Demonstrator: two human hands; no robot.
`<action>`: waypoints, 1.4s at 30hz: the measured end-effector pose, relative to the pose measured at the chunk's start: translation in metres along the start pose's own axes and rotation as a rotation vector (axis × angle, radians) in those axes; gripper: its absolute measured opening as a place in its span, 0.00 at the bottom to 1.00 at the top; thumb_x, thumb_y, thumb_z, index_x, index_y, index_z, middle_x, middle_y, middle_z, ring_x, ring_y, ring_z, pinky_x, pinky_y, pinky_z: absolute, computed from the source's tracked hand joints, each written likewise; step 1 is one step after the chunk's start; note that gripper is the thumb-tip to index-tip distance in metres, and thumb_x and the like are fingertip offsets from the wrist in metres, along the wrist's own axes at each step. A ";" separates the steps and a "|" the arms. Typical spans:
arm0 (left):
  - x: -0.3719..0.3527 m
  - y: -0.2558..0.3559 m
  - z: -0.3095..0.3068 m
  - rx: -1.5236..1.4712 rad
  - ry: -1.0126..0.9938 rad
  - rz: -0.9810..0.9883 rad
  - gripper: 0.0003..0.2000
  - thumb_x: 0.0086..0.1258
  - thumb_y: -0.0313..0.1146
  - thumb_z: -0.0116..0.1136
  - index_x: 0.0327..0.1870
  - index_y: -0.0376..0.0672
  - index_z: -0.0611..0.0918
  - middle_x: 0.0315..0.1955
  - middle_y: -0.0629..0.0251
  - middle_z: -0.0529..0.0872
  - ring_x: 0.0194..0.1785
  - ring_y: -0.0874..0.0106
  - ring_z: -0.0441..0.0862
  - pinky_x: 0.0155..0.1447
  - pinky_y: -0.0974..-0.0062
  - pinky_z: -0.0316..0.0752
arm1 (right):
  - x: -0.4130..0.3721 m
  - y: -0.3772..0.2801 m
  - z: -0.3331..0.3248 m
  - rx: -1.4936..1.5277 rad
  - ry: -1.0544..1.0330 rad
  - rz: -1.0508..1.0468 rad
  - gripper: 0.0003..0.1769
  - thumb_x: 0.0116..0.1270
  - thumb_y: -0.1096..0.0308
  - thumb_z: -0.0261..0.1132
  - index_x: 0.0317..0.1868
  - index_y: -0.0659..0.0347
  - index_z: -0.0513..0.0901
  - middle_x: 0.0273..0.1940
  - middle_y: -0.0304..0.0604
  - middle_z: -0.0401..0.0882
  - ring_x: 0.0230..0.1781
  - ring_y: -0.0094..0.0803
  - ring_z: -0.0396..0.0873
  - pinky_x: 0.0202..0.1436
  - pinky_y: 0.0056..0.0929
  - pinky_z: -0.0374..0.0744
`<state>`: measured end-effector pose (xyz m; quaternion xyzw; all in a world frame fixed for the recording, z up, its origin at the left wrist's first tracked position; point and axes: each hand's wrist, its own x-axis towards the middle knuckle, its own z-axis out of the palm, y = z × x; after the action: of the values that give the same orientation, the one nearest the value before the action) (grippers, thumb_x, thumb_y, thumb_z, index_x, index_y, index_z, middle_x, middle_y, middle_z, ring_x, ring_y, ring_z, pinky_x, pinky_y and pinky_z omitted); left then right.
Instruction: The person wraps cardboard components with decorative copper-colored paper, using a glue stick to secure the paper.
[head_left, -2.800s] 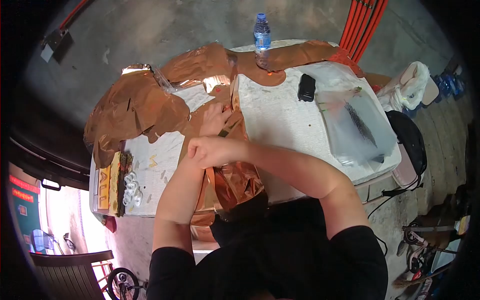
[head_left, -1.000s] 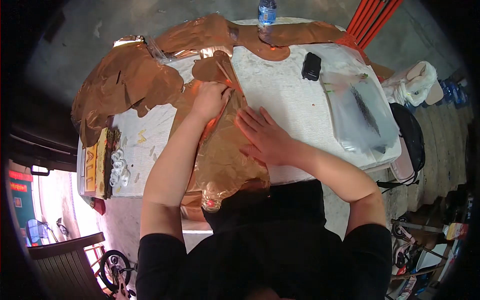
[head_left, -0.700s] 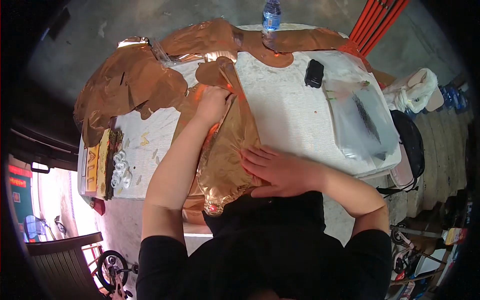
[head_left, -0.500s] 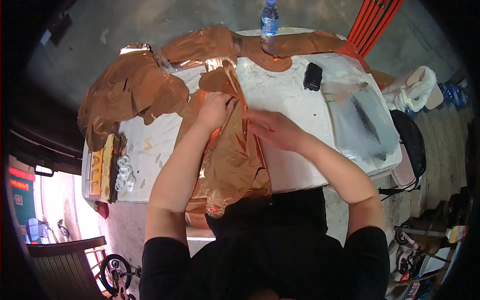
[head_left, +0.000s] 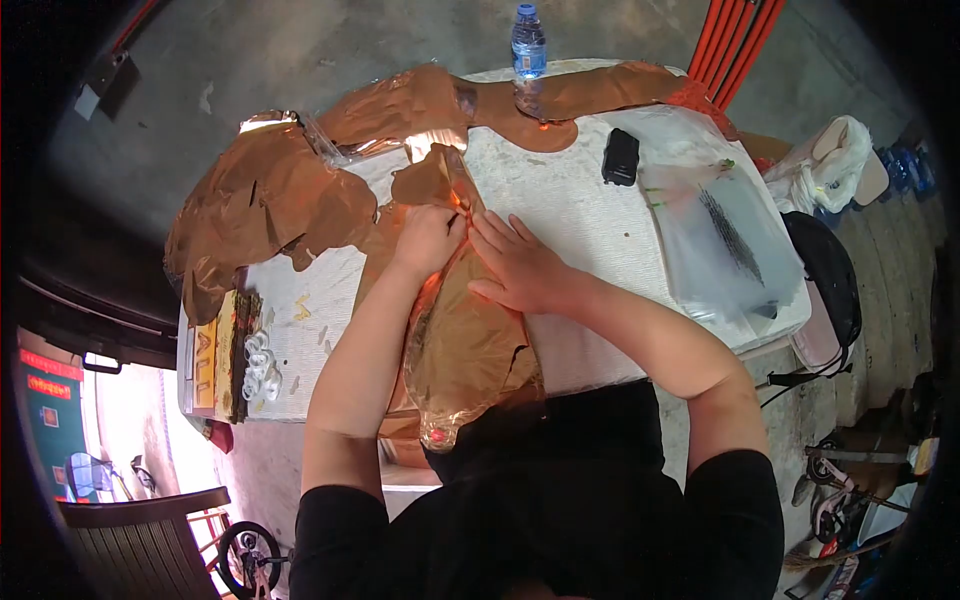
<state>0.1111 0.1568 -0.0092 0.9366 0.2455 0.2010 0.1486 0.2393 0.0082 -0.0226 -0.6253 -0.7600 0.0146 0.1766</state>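
Foil [head_left: 468,345] lay lengthwise down the middle of the table [head_left: 575,350], its near end reaching past the near edge, against the person's black clothes. The left hand [head_left: 430,240] rested on its upper part with fingers curled in together; whether they were clamped on the foil could not be told, as the tips were hidden. The right hand [head_left: 522,265] lay palm down just beside it, fingers slightly apart and thumb spread, touching the foil's right side.

Larger copper sheets [head_left: 275,195] covered the table's left and far parts, close around the foil's far end and partly cut or torn along their edges. A bottle [head_left: 528,45] stood upright at the far edge. To the right, well apart from the hands, were a black case [head_left: 620,157] and clear plastic bags [head_left: 710,245]. White rings [head_left: 261,370] lay near the left end, just beside a stack of gold paper [head_left: 230,350]. Red poles [head_left: 735,45] rose beyond the far right corner.
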 end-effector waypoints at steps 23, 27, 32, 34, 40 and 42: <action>0.001 -0.004 -0.002 -0.177 -0.065 -0.208 0.10 0.64 0.33 0.55 0.33 0.33 0.83 0.31 0.48 0.84 0.34 0.55 0.83 0.40 0.62 0.75 | -0.033 -0.029 -0.010 0.035 0.053 -0.165 0.42 0.67 0.45 0.56 0.68 0.72 0.61 0.70 0.60 0.57 0.73 0.51 0.53 0.75 0.47 0.50; 0.009 -0.038 0.006 -0.529 0.060 -0.177 0.11 0.63 0.32 0.56 0.39 0.32 0.83 0.30 0.56 0.86 0.32 0.67 0.83 0.37 0.69 0.75 | -0.034 -0.029 -0.012 0.011 0.059 -0.180 0.41 0.67 0.45 0.56 0.67 0.72 0.61 0.70 0.60 0.57 0.73 0.51 0.53 0.75 0.47 0.50; 0.020 -0.082 -0.032 -0.660 0.255 -0.385 0.10 0.65 0.30 0.57 0.42 0.34 0.83 0.32 0.64 0.86 0.35 0.76 0.80 0.40 0.76 0.75 | -0.034 -0.029 -0.009 0.025 0.051 -0.159 0.41 0.67 0.43 0.54 0.67 0.72 0.62 0.71 0.60 0.56 0.74 0.51 0.52 0.76 0.45 0.49; 0.022 -0.075 -0.043 -0.696 0.470 -0.417 0.09 0.66 0.29 0.56 0.42 0.34 0.83 0.34 0.63 0.86 0.37 0.76 0.80 0.42 0.77 0.75 | -0.033 -0.029 -0.010 0.029 0.042 -0.160 0.42 0.67 0.43 0.54 0.68 0.72 0.62 0.71 0.60 0.55 0.74 0.50 0.51 0.76 0.45 0.49; 0.016 -0.003 -0.036 -0.173 0.102 0.120 0.12 0.64 0.34 0.59 0.47 0.41 0.82 0.45 0.57 0.82 0.52 0.57 0.76 0.59 0.64 0.69 | -0.032 -0.028 -0.010 0.035 0.014 -0.165 0.42 0.67 0.43 0.54 0.68 0.72 0.60 0.71 0.61 0.54 0.74 0.51 0.51 0.76 0.46 0.48; 0.016 0.002 -0.016 -0.096 0.079 0.087 0.12 0.63 0.35 0.59 0.46 0.43 0.82 0.46 0.58 0.81 0.54 0.58 0.75 0.57 0.60 0.69 | -0.032 -0.028 -0.010 0.034 0.006 -0.163 0.42 0.67 0.43 0.54 0.68 0.72 0.60 0.71 0.61 0.54 0.74 0.51 0.51 0.76 0.46 0.48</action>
<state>0.1172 0.1663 0.0108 0.9295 0.2005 0.2555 0.1746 0.2206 -0.0300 -0.0145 -0.5580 -0.8077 0.0114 0.1901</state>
